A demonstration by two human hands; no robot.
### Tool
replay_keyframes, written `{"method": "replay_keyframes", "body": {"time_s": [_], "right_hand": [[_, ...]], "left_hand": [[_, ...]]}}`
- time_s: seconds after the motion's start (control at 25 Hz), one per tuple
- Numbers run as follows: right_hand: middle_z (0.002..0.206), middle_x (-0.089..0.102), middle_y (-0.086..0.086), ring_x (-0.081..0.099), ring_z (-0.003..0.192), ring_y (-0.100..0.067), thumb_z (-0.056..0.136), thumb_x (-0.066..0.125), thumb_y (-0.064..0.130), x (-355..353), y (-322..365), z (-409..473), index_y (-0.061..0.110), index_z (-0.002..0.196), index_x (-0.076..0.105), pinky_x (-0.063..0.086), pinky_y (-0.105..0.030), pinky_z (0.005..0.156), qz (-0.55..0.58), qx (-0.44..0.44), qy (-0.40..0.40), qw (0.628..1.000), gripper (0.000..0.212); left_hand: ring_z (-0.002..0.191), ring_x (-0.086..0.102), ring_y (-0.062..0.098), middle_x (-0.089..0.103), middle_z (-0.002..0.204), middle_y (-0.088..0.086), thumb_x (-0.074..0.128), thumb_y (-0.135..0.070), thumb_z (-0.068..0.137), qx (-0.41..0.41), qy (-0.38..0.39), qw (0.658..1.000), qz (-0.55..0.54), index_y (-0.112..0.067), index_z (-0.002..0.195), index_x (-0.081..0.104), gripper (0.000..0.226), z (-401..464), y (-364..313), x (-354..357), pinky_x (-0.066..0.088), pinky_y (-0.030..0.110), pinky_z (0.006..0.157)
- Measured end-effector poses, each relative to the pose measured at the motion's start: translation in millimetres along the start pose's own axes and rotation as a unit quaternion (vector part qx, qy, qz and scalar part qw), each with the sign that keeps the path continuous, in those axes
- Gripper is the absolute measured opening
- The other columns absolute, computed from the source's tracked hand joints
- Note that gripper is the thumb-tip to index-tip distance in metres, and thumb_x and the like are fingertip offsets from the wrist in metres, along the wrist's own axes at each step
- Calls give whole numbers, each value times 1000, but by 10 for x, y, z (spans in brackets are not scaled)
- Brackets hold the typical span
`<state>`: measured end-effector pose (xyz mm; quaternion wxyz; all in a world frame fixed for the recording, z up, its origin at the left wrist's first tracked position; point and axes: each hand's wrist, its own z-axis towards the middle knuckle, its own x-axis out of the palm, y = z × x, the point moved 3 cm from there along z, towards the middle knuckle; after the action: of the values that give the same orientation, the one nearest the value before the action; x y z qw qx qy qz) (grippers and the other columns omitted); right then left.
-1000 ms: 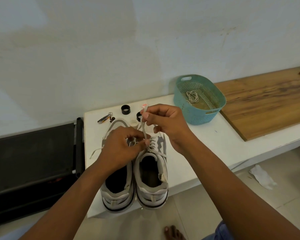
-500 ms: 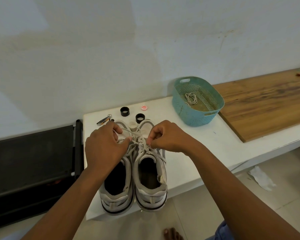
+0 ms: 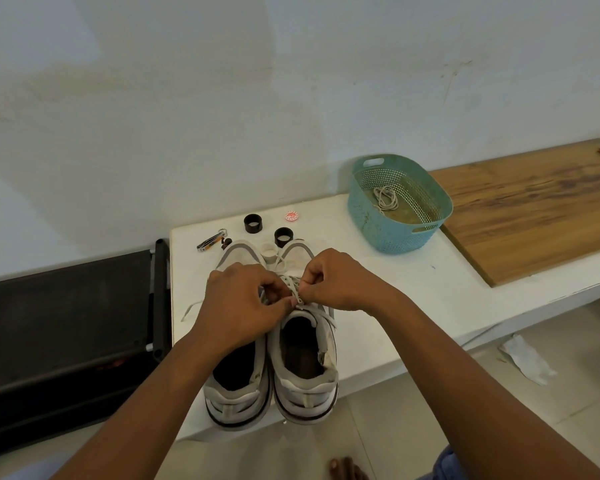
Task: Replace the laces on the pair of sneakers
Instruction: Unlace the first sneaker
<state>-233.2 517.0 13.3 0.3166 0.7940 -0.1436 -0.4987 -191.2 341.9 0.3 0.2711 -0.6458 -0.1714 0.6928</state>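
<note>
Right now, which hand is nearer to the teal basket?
Right. The right hand works the lace on the right sneaker, with bare table between it and the teal basket; the left hand is farther, over the left sneaker.

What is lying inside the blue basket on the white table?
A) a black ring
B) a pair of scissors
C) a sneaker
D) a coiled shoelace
D: a pale coiled shoelace lies on the floor of the blue basket; the black rings and sneakers sit out on the table.
</note>
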Motion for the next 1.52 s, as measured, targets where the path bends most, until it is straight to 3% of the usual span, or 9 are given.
{"method": "replay_keyframes", "body": {"time_s": [0.28, 0.48, 0.8, 0.96, 1.04, 1.2, 1.32, 1.4, 1.52], "right_hand": [[77, 74, -1, 72, 79, -23, 79, 72, 14, -28, 12, -3, 15, 81, 77, 61, -41, 73, -37, -22, -3, 999, 5], [70, 65, 12, 61, 69, -9, 80, 78, 14, -47, 35, -28, 20, 79, 74, 50, -27, 66, -13, -23, 29, 999, 8], [69, 64, 11, 60, 69, -11, 79, 76, 22, -15, -22, 16, 27, 68, 65, 54, -38, 70, -7, -25, -4, 1000, 17], [73, 69, 7, 66, 77, -17, 81, 74, 19, -16, 2, 8, 23, 69, 69, 57, -38, 77, 29, -36, -11, 999, 14], [68, 65, 2, 59, 67, -16, 82, 74, 19, -22, 19, -7, 14, 67, 64, 51, -33, 67, 56, -30, 8, 998, 19], [59, 54, 1, 48, 57, -10, 84, 80, 22, -81, 57, -4, 13, 62, 57, 41, -25, 57, 115, -35, -54, 991, 33], [64, 68, -2, 46, 57, -12, 87, 76, 19, -178, 24, 5, 9, 68, 62, 36, -24, 49, 240, 4, -146, 960, 26], [70, 71, -6, 41, 54, -13, 92, 74, 21, -250, 6, -7, 9, 76, 63, 27, -20, 43, 383, 27, -140, 913, 23], [69, 61, -5, 34, 52, -12, 93, 73, 21, -360, 19, -14, 8, 94, 70, 19, -20, 41, 490, -10, -111, 864, 13]], "left_hand": [[90, 57, 4, 68, 80, -21, 75, -45, 81, -15, 2, 1000, 2, -41, 84, 74, 5, 3, -21, 88, 34, 29, 79], [88, 60, 4, 67, 80, -21, 62, -47, 76, -22, 7, 997, -77, -40, 77, 67, 9, 6, -1, 70, 46, 34, 81], [82, 61, 4, 66, 83, -20, 69, -53, 66, 12, 54, 995, -84, -35, 79, 64, 22, -3, -4, 84, 49, 33, 76], [74, 67, 7, 70, 76, -14, 75, -45, 71, -20, -6, 993, -114, -34, 78, 66, 16, 6, -8, 69, 57, 32, 72], [69, 67, 5, 69, 70, -14, 76, -41, 72, -38, -57, 993, -100, -32, 77, 65, 14, -13, -12, 46, 58, 30, 69], [60, 61, 1, 62, 59, -17, 80, -36, 77, -77, -150, 985, -22, -34, 74, 63, 17, -41, 31, 2, 52, 40, 88], [67, 61, 1, 61, 59, -18, 76, -30, 78, -98, -167, 981, 28, -37, 86, 65, 15, -49, 104, -6, 44, 44, 96], [75, 63, 7, 64, 66, -19, 73, -30, 77, -93, -150, 984, 22, -37, 95, 66, 21, -34, 133, -8, 47, 46, 94], [101, 59, 11, 67, 102, -20, 67, -41, 77, -41, -100, 993, -53, -39, 122, 62, 45, 15, 70, 29, 46, 39, 95]]}}
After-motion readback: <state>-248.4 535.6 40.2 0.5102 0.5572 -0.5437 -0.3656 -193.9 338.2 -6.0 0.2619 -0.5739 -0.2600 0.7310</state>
